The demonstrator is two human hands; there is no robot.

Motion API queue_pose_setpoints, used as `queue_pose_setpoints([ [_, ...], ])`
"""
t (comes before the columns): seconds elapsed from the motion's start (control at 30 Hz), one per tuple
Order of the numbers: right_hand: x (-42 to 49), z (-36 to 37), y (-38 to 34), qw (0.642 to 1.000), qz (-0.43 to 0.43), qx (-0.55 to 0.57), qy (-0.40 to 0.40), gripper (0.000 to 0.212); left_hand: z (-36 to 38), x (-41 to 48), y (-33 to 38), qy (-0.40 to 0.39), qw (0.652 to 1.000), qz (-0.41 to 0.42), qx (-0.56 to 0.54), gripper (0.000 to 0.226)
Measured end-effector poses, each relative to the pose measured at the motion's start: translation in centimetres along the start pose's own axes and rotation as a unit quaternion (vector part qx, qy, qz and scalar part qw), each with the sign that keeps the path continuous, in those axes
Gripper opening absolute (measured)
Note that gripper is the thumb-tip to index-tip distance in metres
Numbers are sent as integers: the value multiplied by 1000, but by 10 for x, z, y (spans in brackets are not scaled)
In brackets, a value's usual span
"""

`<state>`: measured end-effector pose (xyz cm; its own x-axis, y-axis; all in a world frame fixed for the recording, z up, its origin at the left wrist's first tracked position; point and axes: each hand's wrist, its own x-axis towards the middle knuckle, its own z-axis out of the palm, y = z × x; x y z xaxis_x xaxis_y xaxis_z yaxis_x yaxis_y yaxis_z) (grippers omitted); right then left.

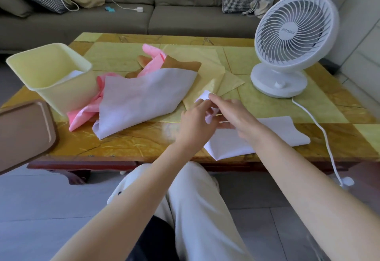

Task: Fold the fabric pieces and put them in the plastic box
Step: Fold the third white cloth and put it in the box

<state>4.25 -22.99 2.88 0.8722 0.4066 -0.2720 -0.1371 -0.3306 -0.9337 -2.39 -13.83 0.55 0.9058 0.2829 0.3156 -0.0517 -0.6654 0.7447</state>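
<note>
Both hands meet at the counter's (pixel 123 143) near edge. The left hand (pixel 196 122) and right hand (pixel 232 114) pinch the white fabric piece (pixel 271 135), fingers curled on its lifted corner, the rest lying flat. The plastic box (pixel 61 96) stands at the left, touching the loose fabric pile (pixel 144 100).

One head-worn wide-angle view looks forward and down, close over the tabletop (pixel 127 143), sofa (pixel 185 18) far behind.
</note>
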Motion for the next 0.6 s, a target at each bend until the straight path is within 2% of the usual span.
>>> queue_pose_setpoints([
  [0.07,-1,-16,10,999,20,6,37,19,18,-3,1,-29,999,15,10,25],
  [0.17,-2,-37,26,994,32,60,87,16,49,-10,-4,-41,993,29,111,37],
  [0.23,-3,-46,33,991,28,86,102,16,68,-15,-7,-55,982,3,181,47],
  [0.33,-1,-52,36,985,15,114,130,17,88,-20,-8,-69,965,-53,247,43],
  [0.43,6,-57,27,981,-5,134,138,21,90,-12,-9,-53,963,-73,253,40],
  [0.6,11,-64,26,967,-35,167,187,16,73,12,-20,-23,969,-44,243,41],
])
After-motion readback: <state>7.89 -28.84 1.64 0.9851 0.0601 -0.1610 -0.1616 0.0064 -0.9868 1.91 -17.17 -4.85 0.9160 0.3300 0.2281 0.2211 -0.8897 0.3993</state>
